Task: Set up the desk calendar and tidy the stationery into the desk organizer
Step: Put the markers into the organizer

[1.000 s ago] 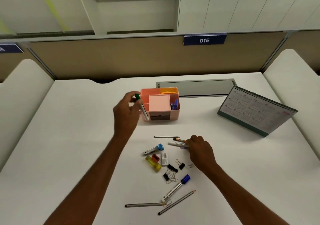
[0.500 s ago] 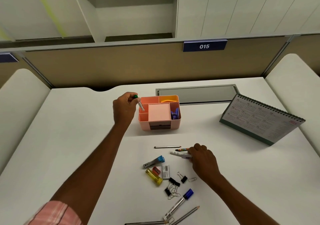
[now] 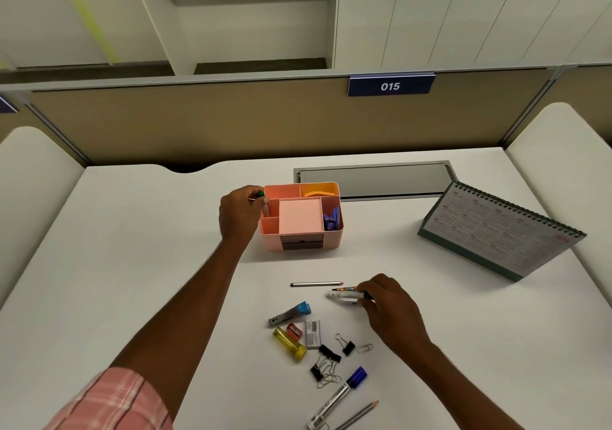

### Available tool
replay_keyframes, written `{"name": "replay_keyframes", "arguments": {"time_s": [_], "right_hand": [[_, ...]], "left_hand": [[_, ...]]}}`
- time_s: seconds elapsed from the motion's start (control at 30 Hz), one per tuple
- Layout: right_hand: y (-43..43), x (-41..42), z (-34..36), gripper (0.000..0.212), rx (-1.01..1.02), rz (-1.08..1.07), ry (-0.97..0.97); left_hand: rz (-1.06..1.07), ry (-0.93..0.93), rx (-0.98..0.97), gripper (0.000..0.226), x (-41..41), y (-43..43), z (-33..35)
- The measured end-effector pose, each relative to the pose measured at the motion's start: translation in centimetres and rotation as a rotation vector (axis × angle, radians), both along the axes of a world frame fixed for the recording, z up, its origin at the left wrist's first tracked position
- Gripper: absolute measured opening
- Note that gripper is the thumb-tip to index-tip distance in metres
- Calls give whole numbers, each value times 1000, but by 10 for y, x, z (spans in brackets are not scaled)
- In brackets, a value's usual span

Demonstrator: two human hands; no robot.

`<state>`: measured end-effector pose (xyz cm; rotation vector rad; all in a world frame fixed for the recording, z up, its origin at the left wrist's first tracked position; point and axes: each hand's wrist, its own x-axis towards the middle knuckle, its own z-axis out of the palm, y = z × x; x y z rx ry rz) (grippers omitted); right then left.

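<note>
Nearest the camera, a grey pencil and a blue-capped white marker lie on the white desk, both slanting with their far ends up and to the right. Just beyond them sit black binder clips, a yellow translucent tube, a small red sharpener, a little grey staple box and a blue-handled nail clipper.

The right hand rests knuckles-up over a white marker that lies left–right, tip toward the left; its fingers are curled onto the marker's right end, with a thin multicoloured pen just behind. A grey metal pen lies parallel, farther back.

Farther off, the left hand is closed around a green-capped marker — cap up, body angled steeply down into the back-left compartment of the pink plastic desk organizer. At the right, a green-backed spiral desk calendar stands tented.
</note>
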<state>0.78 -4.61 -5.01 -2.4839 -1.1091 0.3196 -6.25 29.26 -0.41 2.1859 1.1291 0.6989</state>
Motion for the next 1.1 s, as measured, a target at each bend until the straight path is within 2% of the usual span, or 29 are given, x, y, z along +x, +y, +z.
{"name": "replay_keyframes", "arguments": {"time_s": [0.2,0.5,0.67,0.77,0.87,0.97,1.1], "right_hand": [[-3,-3,20,23,130,-19,68],[-5,-9,36,33,410,-160,219],[-1,-12,42,28,569,-163,293],[1,-16,43,33,598,-176,326],[2,-19,43,37,593,-173,344],[3,-26,45,46,531,-125,297],[2,-39,46,62,395,-73,248]], "left_hand": [[-12,19,-28,33,-1,-1,-1],[55,-15,-104,54,-3,-6,4],[125,-143,-98,51,-8,-43,22],[19,-258,-347,38,-18,-91,38],[-251,-246,-575,28,-36,-143,50],[-426,-141,-592,33,-50,-181,52],[-420,-76,-517,27,-62,-199,48]]}}
